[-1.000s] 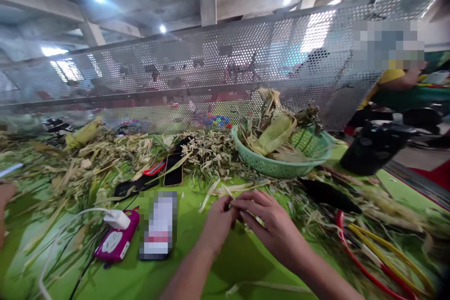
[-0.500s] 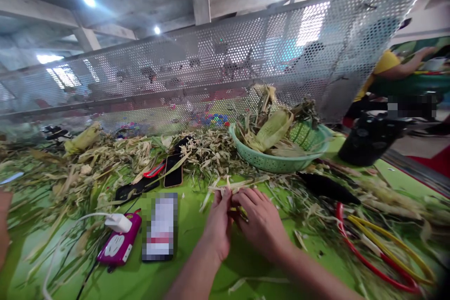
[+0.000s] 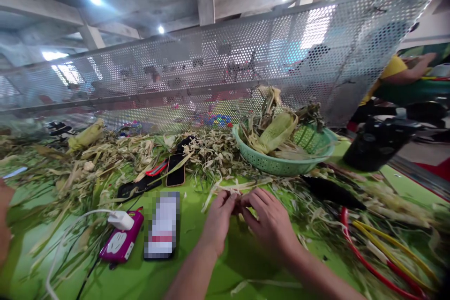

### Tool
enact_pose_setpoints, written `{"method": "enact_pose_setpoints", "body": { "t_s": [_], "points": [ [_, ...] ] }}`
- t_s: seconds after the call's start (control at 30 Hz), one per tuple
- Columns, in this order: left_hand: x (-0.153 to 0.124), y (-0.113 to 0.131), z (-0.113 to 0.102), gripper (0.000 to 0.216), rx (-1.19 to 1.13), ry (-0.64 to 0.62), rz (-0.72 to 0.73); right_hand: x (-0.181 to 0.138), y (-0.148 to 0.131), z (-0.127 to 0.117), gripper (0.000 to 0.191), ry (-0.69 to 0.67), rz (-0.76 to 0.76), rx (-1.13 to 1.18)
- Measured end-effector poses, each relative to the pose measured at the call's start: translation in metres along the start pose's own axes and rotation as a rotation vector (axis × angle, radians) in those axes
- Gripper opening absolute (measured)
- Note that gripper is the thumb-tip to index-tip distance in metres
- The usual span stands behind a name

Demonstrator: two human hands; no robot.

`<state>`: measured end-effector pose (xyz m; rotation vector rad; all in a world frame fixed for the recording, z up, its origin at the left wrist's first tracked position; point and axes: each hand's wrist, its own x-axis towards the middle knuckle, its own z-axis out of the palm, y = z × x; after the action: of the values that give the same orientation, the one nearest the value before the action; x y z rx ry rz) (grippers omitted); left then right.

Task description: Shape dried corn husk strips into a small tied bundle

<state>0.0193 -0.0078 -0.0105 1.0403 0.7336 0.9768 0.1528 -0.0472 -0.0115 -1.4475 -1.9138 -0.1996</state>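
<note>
My left hand point(image 3: 218, 218) and my right hand point(image 3: 270, 220) meet fingertip to fingertip over the green table point(image 3: 147, 276), both pinched closed on a small piece of dry corn husk point(image 3: 240, 205) that is mostly hidden between them. Pale husk strips point(image 3: 232, 186) lie just beyond my fingers. A teal basket point(image 3: 281, 164) holding a husked corn cob point(image 3: 277, 132) and dry leaves stands behind my right hand.
A pink power bank point(image 3: 121, 243) with a white plug, a blurred phone point(image 3: 162, 225) and a dark phone point(image 3: 176, 169) lie left of my hands. Husk heaps point(image 3: 105, 159) cover the far table. Red and yellow hoops point(image 3: 383, 258) lie right. A perforated metal screen point(image 3: 225, 70) stands behind. Another person's hand point(image 3: 5, 225) shows at the left edge.
My hands stayed together on the husk piece, shifting slightly forward and back; the strip that stuck up above my fingers half a second ago no longer shows.
</note>
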Motion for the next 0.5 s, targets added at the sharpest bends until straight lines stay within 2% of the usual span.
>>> {"method": "enact_pose_setpoints", "body": {
  "t_s": [0.17, 0.37, 0.5],
  "points": [
    [0.004, -0.006, -0.002, 0.041, 0.004, 0.08, -0.007, 0.001, -0.002, -0.004, 0.013, -0.064, -0.044, 0.006],
    [0.007, -0.012, -0.003, 0.042, -0.134, 0.131, -0.028, 0.0, -0.01, -0.003, 0.016, -0.115, -0.101, -0.01],
    [0.006, -0.008, -0.003, 0.039, -0.138, 0.128, -0.019, 0.002, -0.009, -0.007, 0.014, -0.16, -0.022, 0.142]
  ]
}}
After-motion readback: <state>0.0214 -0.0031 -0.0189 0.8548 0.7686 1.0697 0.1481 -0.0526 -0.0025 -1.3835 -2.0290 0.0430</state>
